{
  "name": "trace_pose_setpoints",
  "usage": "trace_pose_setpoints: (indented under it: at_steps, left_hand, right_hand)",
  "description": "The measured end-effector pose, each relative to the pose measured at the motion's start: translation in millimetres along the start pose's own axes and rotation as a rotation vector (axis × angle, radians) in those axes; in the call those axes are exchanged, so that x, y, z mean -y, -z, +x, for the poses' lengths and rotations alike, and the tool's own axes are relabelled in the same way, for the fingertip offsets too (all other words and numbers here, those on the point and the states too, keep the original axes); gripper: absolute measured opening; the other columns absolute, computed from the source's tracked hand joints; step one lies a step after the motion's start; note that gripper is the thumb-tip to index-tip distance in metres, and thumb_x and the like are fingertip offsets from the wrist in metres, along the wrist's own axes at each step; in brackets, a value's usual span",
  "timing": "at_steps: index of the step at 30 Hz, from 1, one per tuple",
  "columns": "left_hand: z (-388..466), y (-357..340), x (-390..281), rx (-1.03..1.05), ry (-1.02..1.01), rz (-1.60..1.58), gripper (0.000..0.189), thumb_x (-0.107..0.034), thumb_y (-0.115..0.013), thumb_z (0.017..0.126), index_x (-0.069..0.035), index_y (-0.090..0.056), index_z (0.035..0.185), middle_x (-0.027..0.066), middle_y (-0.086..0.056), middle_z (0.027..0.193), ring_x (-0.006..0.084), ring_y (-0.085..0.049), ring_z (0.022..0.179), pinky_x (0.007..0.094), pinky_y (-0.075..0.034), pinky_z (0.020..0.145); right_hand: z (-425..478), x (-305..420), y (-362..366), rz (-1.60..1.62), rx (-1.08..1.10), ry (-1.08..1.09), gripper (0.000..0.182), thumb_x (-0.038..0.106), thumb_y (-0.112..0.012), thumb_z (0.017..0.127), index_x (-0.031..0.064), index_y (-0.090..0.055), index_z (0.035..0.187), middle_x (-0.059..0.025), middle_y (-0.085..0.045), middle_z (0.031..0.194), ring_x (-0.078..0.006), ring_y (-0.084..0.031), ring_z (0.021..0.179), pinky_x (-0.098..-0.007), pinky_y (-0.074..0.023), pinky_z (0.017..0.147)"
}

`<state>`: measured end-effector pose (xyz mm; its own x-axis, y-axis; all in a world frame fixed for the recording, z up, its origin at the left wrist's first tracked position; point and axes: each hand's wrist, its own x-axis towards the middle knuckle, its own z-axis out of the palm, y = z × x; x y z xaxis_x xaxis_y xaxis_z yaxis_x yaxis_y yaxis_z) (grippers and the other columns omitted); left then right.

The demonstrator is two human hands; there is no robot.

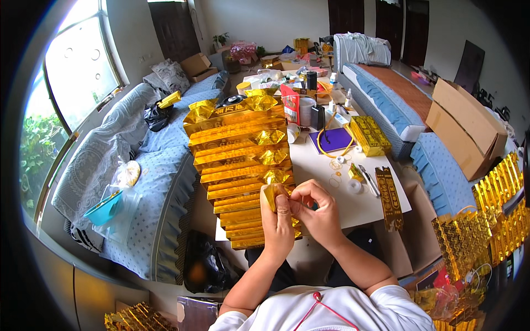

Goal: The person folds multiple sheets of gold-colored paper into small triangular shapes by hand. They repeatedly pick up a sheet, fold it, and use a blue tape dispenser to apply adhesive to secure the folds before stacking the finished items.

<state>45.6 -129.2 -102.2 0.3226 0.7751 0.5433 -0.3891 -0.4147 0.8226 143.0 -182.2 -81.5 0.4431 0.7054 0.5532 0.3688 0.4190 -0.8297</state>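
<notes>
My left hand (pixel 278 225) pinches a small folded piece of gold foil paper (pixel 270 197) between thumb and fingers. Close against it, my right hand (pixel 321 209) has its thumb and forefinger pressed together beside the foil; whether they grip its edge is hard to make out. Just beyond and left of both hands, a tall stack of printed gold foil paper strips (pixel 242 165) leans over the white table (pixel 304 165). Crumpled gold foil ornaments (pixel 270 137) stick out along the stack's right side. Part of the stack's lower right is hidden by my left hand.
Right of my hands lie a utility knife (pixel 368 180), a roll of clear tape (pixel 355 186), rubber bands (pixel 335 165) and a flat printed gold strip (pixel 388 198). Further back are a purple book (pixel 331 140) and a gold box (pixel 369 135). A blue-covered sofa (pixel 165 173) stands left.
</notes>
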Motion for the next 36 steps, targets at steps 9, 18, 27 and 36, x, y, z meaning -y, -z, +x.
trace_pose_setpoints:
  at_steps: [9,18,27,36]
  left_hand:
    - [4.5,15.9,-14.2,0.027,0.692,-0.591,0.023,-0.024,-0.067,0.092,-0.009,-0.060,0.108,-0.0033,-0.055,0.081,0.0071,-0.045,0.067,0.0228,-0.033,0.058]
    - [1.2,21.2,-8.3,-0.093,0.813,-0.849,0.028,-0.023,-0.074,0.088,-0.014,-0.058,0.109,-0.0028,-0.058,0.093,0.0095,-0.044,0.066,0.0223,-0.035,0.058]
    - [-3.9,33.9,-2.1,0.070,0.633,-0.751,0.032,-0.026,-0.077,0.087,-0.011,-0.055,0.106,-0.0043,-0.049,0.080,0.0073,-0.039,0.063,0.0242,-0.031,0.057]
    - [-8.5,31.1,6.0,0.073,0.661,-0.688,0.035,-0.028,-0.078,0.086,-0.010,-0.055,0.105,-0.0054,-0.051,0.079,0.0062,-0.040,0.063,0.0232,-0.031,0.056]
  right_hand:
    - [4.1,-24.4,36.1,0.665,0.439,-0.509,0.011,0.017,-0.064,0.097,0.0072,-0.060,0.096,0.0025,-0.061,0.086,-0.0054,-0.054,0.080,-0.0212,-0.0420,0.074]
    - [3.0,-18.6,49.2,0.841,0.361,-0.456,0.037,0.013,-0.077,0.086,0.0076,-0.061,0.120,0.0033,-0.060,0.111,-0.0060,-0.055,0.100,-0.0228,-0.0464,0.092]
    - [0.8,-33.6,42.4,0.921,0.381,-0.537,0.043,0.018,-0.085,0.078,0.0092,-0.060,0.112,0.0037,-0.061,0.103,-0.0046,-0.056,0.090,-0.0189,-0.0457,0.073]
    - [-1.8,-44.7,42.8,1.013,0.353,-0.585,0.036,0.014,-0.083,0.080,0.0095,-0.059,0.106,0.0026,-0.062,0.094,-0.0051,-0.055,0.080,-0.0214,-0.0437,0.066]
